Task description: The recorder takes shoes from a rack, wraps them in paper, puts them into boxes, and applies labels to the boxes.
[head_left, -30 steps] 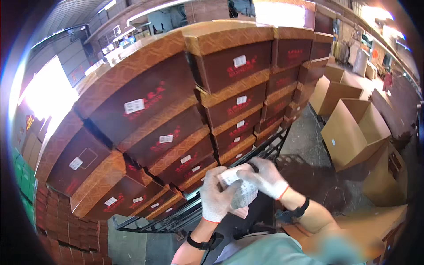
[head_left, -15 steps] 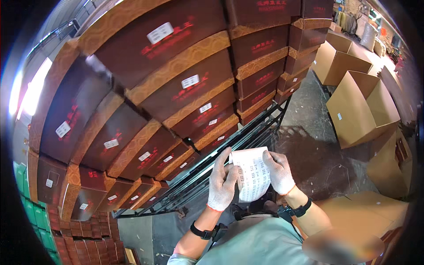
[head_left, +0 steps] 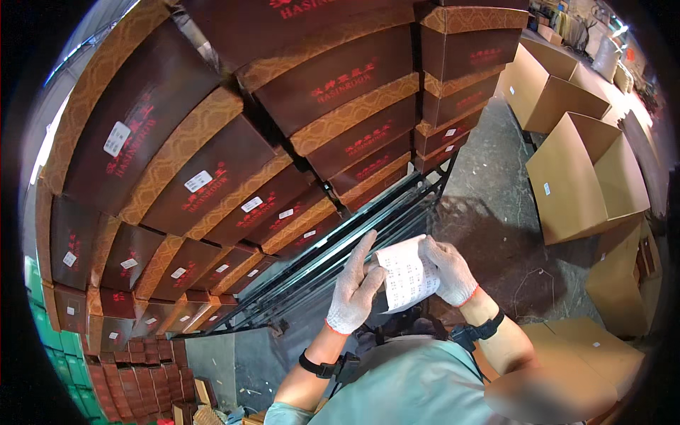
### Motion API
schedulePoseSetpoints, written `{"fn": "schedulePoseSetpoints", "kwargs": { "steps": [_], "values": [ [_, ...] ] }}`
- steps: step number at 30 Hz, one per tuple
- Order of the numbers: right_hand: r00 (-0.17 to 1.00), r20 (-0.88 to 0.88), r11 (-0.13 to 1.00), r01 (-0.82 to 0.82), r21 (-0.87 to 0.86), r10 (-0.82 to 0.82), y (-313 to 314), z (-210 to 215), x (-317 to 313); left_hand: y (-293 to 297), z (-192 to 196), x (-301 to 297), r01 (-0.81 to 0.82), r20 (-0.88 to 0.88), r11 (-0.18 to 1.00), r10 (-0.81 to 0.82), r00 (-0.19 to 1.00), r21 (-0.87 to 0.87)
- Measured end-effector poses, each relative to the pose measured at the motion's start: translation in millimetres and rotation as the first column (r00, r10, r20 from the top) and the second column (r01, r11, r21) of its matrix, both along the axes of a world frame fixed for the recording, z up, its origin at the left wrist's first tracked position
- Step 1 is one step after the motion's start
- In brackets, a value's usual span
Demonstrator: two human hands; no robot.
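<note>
A white sheet of printed paper [head_left: 409,275] is held up in front of my body, slightly curled. My right hand [head_left: 449,271], in a white knit glove with a red cuff, pinches its upper right edge. My left hand [head_left: 354,289], gloved the same way, grips the left edge near the thumb, its index finger pointing up. Beyond the hands and to the left rises a tall stack of dark brown boxes [head_left: 358,94] with gold patterned lids, several bearing white labels [head_left: 199,181]. Neither hand touches the boxes.
The boxes stand on a black metal rack [head_left: 340,244]. Large open cardboard cartons [head_left: 567,177] stand on the grey floor [head_left: 473,166] at the right, with another carton [head_left: 581,347] beside my right arm. Reddish-brown boxes [head_left: 145,382] and green boxes [head_left: 67,365] are piled at lower left.
My view has shifted along the stack, and its labels and lids appear farther left or higher. The paper has tilted and curled differently; both hands still hold it.
</note>
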State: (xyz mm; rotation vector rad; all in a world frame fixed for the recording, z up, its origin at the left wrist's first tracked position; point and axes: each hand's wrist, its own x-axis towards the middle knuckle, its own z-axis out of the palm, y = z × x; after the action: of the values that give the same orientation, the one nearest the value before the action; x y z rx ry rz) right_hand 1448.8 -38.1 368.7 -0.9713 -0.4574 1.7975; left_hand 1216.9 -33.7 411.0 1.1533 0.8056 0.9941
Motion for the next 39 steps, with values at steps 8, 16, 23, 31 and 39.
{"fn": "schedulePoseSetpoints", "kwargs": {
  "steps": [8,16,23,31,39],
  "values": [
    [0.991,-0.127,0.997,-0.044,-0.056,0.036,12.4,8.8,16.9,5.7,4.6,23.6,-0.042,-0.137,0.995,0.055,0.989,0.092],
    [0.978,-0.203,0.994,-0.064,-0.091,0.044,9.3,13.2,23.0,13.1,-10.6,29.7,-0.027,-0.147,0.974,0.061,0.987,0.224],
    [0.755,0.656,0.964,-0.189,0.187,0.020,13.2,46.5,50.3,17.1,-1.8,21.5,0.054,-0.114,0.998,-0.052,0.992,0.015],
    [0.991,-0.115,0.944,-0.026,0.329,0.068,34.1,66.4,49.6,12.6,-3.9,12.3,0.036,-0.169,0.996,-0.021,0.985,0.085],
    [0.236,0.852,0.472,-0.748,0.466,-0.467,33.0,69.4,5.7,12.9,-13.6,3.3,-0.033,-0.305,0.997,0.055,0.951,0.075]
  ]
}}
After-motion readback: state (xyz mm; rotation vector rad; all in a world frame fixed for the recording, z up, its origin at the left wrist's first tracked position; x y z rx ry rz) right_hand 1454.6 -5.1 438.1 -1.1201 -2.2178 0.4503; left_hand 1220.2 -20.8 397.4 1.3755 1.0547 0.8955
